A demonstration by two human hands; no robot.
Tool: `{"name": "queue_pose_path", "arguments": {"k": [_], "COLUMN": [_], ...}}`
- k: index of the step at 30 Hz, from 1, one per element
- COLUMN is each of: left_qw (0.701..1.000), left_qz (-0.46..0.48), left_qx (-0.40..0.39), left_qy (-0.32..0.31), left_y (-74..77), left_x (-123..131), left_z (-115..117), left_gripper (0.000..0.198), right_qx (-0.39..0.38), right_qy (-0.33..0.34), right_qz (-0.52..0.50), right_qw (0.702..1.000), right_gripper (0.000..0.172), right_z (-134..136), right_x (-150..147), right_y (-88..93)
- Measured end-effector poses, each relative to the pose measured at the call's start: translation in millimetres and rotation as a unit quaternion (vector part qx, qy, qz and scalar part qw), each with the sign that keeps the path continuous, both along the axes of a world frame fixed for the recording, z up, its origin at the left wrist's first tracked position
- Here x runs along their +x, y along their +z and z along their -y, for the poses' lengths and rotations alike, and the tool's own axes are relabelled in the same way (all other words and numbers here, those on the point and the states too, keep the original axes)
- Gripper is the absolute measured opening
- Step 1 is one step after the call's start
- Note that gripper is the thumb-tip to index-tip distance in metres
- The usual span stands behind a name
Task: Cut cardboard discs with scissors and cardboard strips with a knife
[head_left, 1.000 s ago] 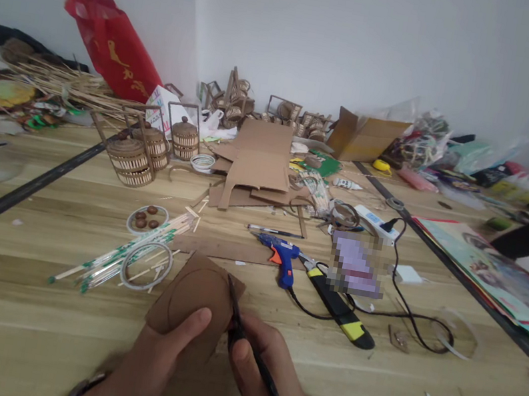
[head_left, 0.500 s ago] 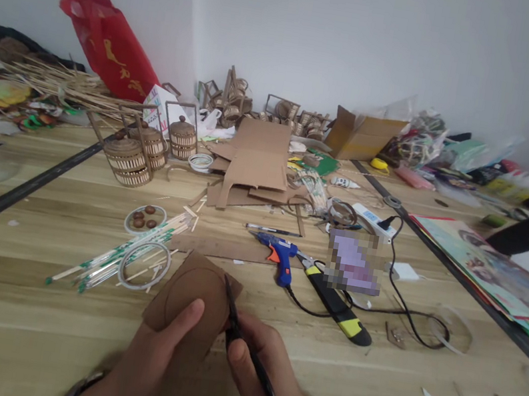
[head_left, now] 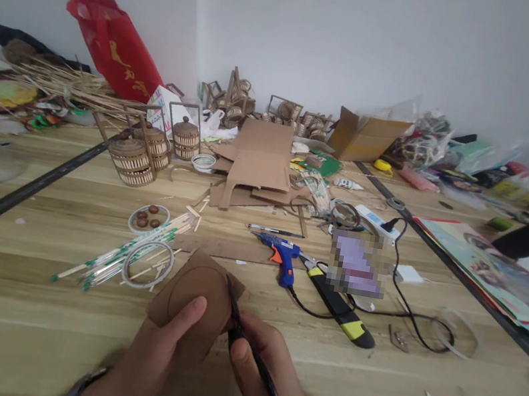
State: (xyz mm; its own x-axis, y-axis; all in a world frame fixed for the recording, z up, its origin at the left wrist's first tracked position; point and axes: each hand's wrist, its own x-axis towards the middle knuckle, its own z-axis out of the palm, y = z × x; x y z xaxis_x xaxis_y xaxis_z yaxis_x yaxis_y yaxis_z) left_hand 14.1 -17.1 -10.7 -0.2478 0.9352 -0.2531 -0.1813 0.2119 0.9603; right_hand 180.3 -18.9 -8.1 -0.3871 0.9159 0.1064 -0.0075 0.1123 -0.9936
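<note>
A piece of brown cardboard (head_left: 201,289) with a circle drawn on it is gripped by my left hand (head_left: 164,343), thumb on top and the other fingers hidden underneath. My right hand (head_left: 262,360) holds black-handled scissors (head_left: 260,374). Their blades meet the cardboard at its right side, along the drawn line. Left of the cardboard lie a white ring (head_left: 148,264) and a bundle of green-tipped sticks (head_left: 135,244). Just beyond it runs a flat cardboard strip (head_left: 220,248).
A blue glue gun (head_left: 280,253), a black-and-yellow utility knife (head_left: 340,307) and a pen (head_left: 276,230) lie ahead on the right. A black cable (head_left: 408,310) loops there. Small bamboo baskets (head_left: 131,162) and stacked cardboard (head_left: 261,157) stand farther back.
The whole view has shifted slightly, with the table's things a little farther right. Both hands keep their holds on the cardboard and scissors; the blades look much the same.
</note>
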Motion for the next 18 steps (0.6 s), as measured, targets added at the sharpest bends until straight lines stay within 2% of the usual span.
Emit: {"name": "queue_pose_path", "arguments": {"k": [5,10,18], "left_qw": [0.999,0.999,0.999], "left_qz": [0.016,-0.032,-0.017], "left_qx": [-0.004,-0.020,-0.041], "left_qy": [-0.029,-0.002,-0.008], "left_y": [4.2,-2.2,-5.8], "left_x": [-1,-2,-2], "left_z": [1,4,4], "left_gripper": [0.045,0.052,0.058], "right_qx": [-0.023,-0.012,-0.028], "right_qy": [0.006,0.027,0.034], "right_qz": [-0.018,-0.023,-0.021], "right_qw": [1.000,0.999,0.999], "right_gripper": [0.075,0.081,0.073], "right_z": [1,-2,-1], "right_x": [-1,-1,4], "right_y": [4.1,4.6,-5.7]}}
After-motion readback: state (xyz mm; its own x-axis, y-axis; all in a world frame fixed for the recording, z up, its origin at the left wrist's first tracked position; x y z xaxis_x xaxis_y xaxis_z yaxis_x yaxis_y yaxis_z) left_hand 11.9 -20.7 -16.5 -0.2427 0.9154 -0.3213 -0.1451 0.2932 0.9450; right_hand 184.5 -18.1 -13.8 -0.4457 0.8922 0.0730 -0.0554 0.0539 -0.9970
